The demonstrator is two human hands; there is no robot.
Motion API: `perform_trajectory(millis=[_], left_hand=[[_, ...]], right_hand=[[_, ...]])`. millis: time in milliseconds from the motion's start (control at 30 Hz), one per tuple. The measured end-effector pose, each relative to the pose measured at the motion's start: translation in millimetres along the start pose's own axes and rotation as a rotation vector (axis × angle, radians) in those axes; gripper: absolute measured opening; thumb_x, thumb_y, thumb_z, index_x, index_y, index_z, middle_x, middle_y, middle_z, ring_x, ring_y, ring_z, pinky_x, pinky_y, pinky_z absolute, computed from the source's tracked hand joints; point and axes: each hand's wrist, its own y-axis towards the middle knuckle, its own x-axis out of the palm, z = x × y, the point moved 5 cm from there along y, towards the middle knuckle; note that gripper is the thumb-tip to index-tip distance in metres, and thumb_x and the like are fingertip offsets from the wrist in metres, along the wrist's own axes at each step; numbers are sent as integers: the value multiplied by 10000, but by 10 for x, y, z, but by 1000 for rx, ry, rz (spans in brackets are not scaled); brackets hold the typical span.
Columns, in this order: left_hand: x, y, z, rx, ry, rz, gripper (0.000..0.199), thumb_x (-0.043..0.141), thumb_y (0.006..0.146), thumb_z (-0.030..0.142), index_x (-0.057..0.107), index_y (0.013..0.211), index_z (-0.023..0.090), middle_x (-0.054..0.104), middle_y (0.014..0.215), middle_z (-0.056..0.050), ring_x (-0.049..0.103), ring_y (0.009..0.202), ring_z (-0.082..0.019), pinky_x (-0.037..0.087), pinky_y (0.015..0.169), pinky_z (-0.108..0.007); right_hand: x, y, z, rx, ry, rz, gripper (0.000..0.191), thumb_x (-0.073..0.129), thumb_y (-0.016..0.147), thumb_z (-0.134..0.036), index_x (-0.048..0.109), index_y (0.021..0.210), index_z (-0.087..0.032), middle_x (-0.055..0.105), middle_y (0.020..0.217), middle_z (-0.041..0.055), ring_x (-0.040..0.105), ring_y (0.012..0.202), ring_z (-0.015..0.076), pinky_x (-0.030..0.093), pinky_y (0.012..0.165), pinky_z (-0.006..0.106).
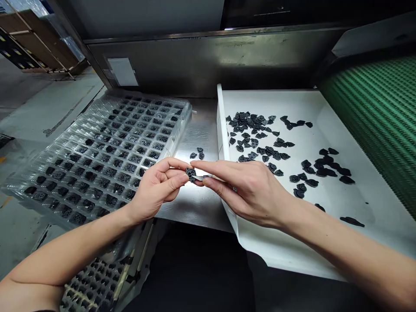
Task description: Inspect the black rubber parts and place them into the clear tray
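Observation:
Above the steel bench, my left hand [157, 185] pinches a small black plastic part [190, 173] between thumb and forefinger. The part has a round ribbed face. My right hand [248, 186] is closed on a small thin metal blade [199, 177], whose tip meets the part; its handle is mostly hidden by my fingers. A few loose black parts [201, 156] lie on the bench just beyond my hands. To the left, a clear plastic tray [173, 145] with many pockets holds more of these parts.
A white bin [276, 242] on the right holds scattered and heaped black parts [248, 122]. Beyond it runs a green conveyor belt [383, 99]. A steel machine panel [182, 65] stands at the back. Another filled tray [94, 281] sits lower, under the bench's left side.

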Motion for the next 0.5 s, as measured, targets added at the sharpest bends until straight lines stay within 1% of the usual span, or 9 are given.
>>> perform_trajectory(millis=[200, 400, 500], left_hand=[[-3, -4, 7, 12, 12, 13, 227, 849, 920, 276, 749, 1080, 150, 472, 575, 62, 241, 440, -30, 174, 423, -162], [-6, -9, 18, -2, 0, 20, 256, 872, 897, 296, 742, 1058, 145, 491, 543, 64, 236, 417, -31, 171, 403, -167], [-3, -13, 21, 1, -8, 8, 237, 862, 910, 285, 740, 1057, 146, 520, 545, 58, 235, 417, -29, 164, 402, -167]], right_hand=[[10, -11, 5, 10, 14, 4, 360, 556, 1133, -315, 668, 1463, -227, 814, 1050, 73, 745, 781, 172, 528, 692, 254], [3, -7, -22, 3, 62, 1, 355, 543, 1136, -268, 668, 1461, -195, 815, 1063, 54, 748, 817, 165, 546, 718, 259], [-9, -7, -27, -8, 68, 18, 348, 552, 1132, -256, 679, 1449, -192, 811, 1049, 39, 737, 795, 150, 524, 687, 251]])
